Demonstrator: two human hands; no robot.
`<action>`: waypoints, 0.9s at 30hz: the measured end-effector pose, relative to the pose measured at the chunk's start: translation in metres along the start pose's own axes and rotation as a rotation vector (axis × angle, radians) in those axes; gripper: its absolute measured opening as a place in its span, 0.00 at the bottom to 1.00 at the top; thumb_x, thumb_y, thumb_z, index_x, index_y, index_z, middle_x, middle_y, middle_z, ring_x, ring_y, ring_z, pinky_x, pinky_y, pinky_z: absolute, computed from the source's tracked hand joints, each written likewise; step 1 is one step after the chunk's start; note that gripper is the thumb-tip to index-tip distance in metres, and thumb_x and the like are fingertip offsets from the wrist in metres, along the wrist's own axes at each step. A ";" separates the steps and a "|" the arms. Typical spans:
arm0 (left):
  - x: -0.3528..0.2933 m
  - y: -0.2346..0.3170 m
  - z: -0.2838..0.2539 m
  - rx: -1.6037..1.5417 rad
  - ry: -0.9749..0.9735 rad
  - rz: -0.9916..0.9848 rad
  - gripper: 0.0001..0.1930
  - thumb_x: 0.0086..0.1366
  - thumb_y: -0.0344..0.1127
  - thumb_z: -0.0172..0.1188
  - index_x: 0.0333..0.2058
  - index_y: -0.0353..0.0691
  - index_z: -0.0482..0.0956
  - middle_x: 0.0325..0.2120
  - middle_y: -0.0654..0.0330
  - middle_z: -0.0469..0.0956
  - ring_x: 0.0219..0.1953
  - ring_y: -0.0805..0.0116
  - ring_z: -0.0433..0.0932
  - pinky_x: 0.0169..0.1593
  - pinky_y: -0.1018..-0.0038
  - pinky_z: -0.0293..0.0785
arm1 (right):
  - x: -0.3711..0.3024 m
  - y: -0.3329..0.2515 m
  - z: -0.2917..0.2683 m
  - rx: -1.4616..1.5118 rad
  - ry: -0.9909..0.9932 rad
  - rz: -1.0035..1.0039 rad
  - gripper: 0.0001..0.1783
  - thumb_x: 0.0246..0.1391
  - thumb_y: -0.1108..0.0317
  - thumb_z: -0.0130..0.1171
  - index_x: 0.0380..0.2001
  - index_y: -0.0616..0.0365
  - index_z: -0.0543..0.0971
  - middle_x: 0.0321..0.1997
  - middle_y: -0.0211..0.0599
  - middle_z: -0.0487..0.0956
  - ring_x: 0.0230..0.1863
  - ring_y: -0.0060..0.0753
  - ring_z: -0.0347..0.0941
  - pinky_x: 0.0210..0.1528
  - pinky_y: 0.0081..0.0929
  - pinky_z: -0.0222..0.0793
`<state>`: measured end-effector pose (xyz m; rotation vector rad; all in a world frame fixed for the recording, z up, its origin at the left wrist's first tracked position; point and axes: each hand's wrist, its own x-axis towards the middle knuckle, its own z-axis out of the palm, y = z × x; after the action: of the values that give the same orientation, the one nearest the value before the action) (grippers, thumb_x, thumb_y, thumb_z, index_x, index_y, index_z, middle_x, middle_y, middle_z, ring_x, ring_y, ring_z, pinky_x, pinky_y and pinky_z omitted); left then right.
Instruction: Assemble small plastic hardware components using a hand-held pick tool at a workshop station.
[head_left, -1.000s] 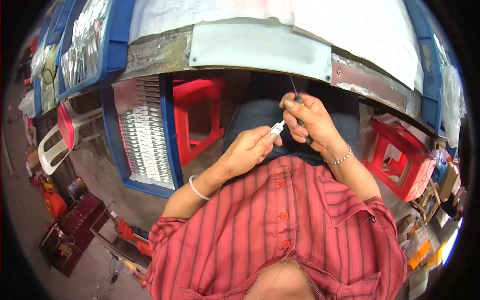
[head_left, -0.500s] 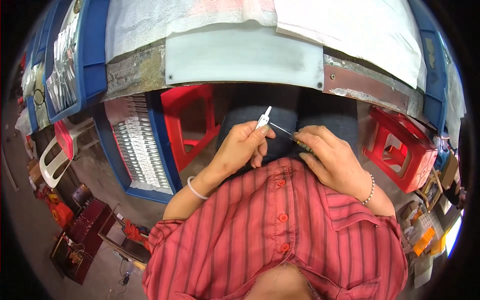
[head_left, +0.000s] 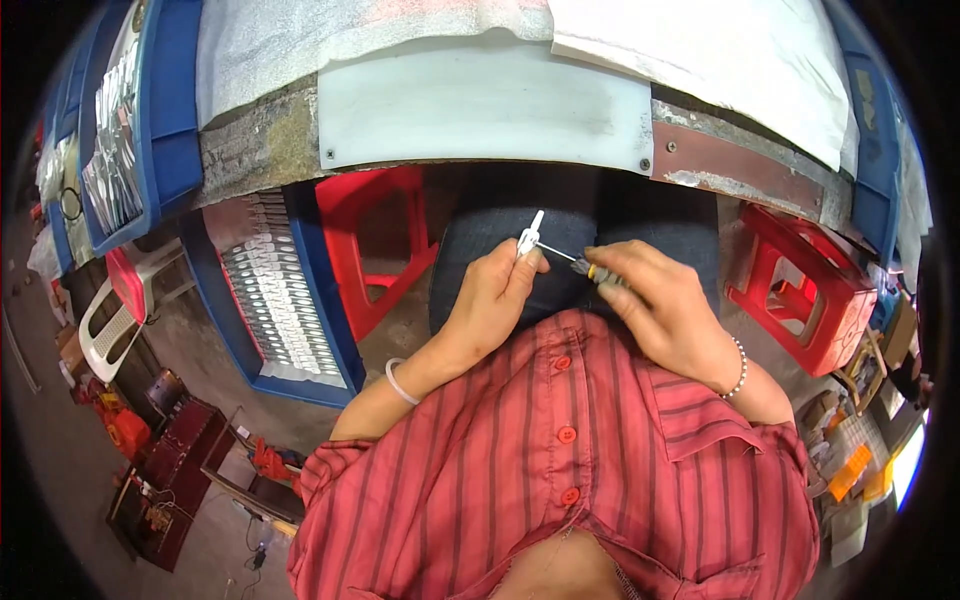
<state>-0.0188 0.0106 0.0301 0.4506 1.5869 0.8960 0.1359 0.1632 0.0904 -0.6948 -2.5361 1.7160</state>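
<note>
Above my lap, my left hand (head_left: 490,300) is closed around a small white pointed part (head_left: 530,238), its narrow tip facing away from me. What exactly the part is I cannot make out. My right hand (head_left: 660,305) grips a screwdriver (head_left: 590,270) with a dark and yellow handle, partly hidden under the fingers. Its thin metal shaft reaches left to the side of the white part, close to my left thumb; whether the tip sits in a screw is too small to tell.
The workbench edge with a pale plate (head_left: 480,110) lies just beyond my knees. At left, a blue crate (head_left: 345,345) holds rows of silvery-white pieces. Red stools (head_left: 340,250) stand at both sides. Another blue crate (head_left: 170,150) rests at the bench's left.
My left fingers have drawn in closer around the white part. My right hand has shifted slightly along the screwdriver, so more of its handle shows. The view has moved a little.
</note>
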 end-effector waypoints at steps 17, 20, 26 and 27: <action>0.004 -0.009 0.006 0.306 0.122 0.341 0.12 0.71 0.34 0.44 0.31 0.32 0.70 0.16 0.53 0.67 0.17 0.62 0.68 0.24 0.69 0.65 | 0.013 0.010 0.001 0.604 -0.053 0.579 0.16 0.61 0.64 0.50 0.46 0.63 0.75 0.26 0.29 0.76 0.16 0.15 0.61 0.18 0.15 0.57; 0.006 -0.016 0.008 0.330 0.111 0.416 0.11 0.70 0.32 0.45 0.32 0.31 0.69 0.17 0.49 0.70 0.19 0.53 0.72 0.26 0.64 0.67 | 0.003 -0.001 0.016 -0.525 -0.050 -0.111 0.15 0.55 0.69 0.56 0.45 0.62 0.76 0.22 0.39 0.75 0.15 0.29 0.67 0.19 0.20 0.62; 0.011 -0.029 0.010 0.534 0.196 0.391 0.07 0.67 0.28 0.47 0.31 0.29 0.66 0.18 0.41 0.72 0.23 0.39 0.75 0.24 0.54 0.67 | 0.015 0.018 0.014 0.803 0.029 0.731 0.11 0.57 0.68 0.57 0.38 0.67 0.78 0.21 0.26 0.73 0.20 0.15 0.66 0.21 0.15 0.58; 0.014 -0.032 0.011 0.546 0.210 0.424 0.07 0.66 0.28 0.48 0.30 0.30 0.66 0.16 0.40 0.71 0.21 0.38 0.74 0.22 0.54 0.66 | 0.016 0.015 0.016 0.714 0.055 0.672 0.11 0.56 0.68 0.58 0.37 0.67 0.78 0.22 0.29 0.74 0.20 0.15 0.66 0.21 0.15 0.59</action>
<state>-0.0057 0.0038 -0.0034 1.1420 1.9709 0.8299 0.1229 0.1594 0.0674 -1.5551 -1.5003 2.4930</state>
